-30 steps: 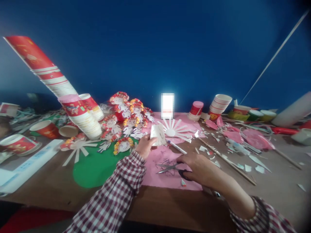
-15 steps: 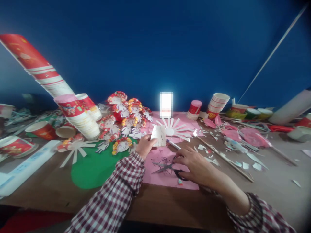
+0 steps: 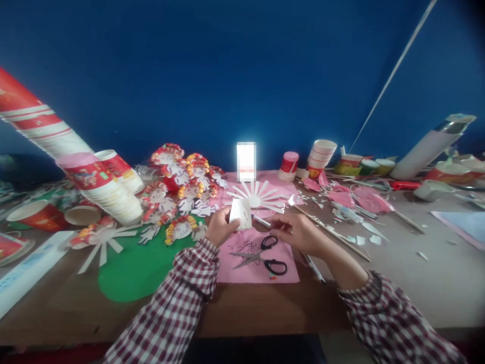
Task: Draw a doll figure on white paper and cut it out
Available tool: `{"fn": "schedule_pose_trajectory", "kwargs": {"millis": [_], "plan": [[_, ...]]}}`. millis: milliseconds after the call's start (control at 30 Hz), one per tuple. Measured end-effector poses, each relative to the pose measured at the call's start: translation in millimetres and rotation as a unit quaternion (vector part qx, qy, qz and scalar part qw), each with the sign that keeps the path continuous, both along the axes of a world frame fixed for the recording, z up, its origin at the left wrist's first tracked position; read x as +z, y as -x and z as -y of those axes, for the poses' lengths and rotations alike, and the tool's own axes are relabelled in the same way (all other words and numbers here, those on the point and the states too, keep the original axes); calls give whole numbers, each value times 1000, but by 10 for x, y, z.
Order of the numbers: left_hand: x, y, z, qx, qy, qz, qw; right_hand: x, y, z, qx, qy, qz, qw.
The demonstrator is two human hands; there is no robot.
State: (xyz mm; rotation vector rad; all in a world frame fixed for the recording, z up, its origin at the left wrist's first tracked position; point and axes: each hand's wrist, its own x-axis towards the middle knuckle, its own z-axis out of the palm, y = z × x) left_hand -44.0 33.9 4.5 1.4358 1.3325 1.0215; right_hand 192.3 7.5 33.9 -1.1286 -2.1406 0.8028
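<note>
Between the thumb and fingers of my left hand [image 3: 221,227] is a small white paper piece [image 3: 240,213] with dark drawn lines. My right hand [image 3: 297,231] is at the near end of a white marker [image 3: 260,221], its fingertips close together; whether they grip it is unclear. Black-handled scissors [image 3: 254,258] lie with blades apart on the pink sheet [image 3: 229,273], below my hands. Behind the paper piece, a white fan of paper strips [image 3: 255,201] rests on pink paper.
Left are paper dolls with red and yellow hair [image 3: 197,169], a green sheet [image 3: 131,275] and stacked paper cups [image 3: 106,189]. Right are a wooden stick [image 3: 341,237], paper scraps [image 3: 373,231] and a cup stack [image 3: 321,156]. A blue wall stands behind.
My right hand has moved off the scissors, up to the marker, leaving them on the pink sheet. My left hand still holds the paper piece. The view has shifted right.
</note>
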Motion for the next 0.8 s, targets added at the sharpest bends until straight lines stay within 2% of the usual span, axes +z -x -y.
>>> {"fn": "schedule_pose_trajectory", "kwargs": {"millis": [100,267,433,567,667,800], "plan": [[-19,-4,17,-6,1,-4,1000,-80,-19,-81,-68,-8,-19,997],[-64,26,76,10,-16,-30,999,-147,-75,-161,-111,-51,38,992],[-105,127,201,16,-33,-75,997,-149,-53,-116,-91,-81,93,988],[-70,195,332,3,-38,-146,988,-158,-14,-61,-59,-91,119,987],[-10,220,416,18,-46,-209,977,-156,-17,-65,-68,-93,89,989],[69,250,518,41,-56,-278,958,-74,-121,-114,-115,-73,-30,990]]}}
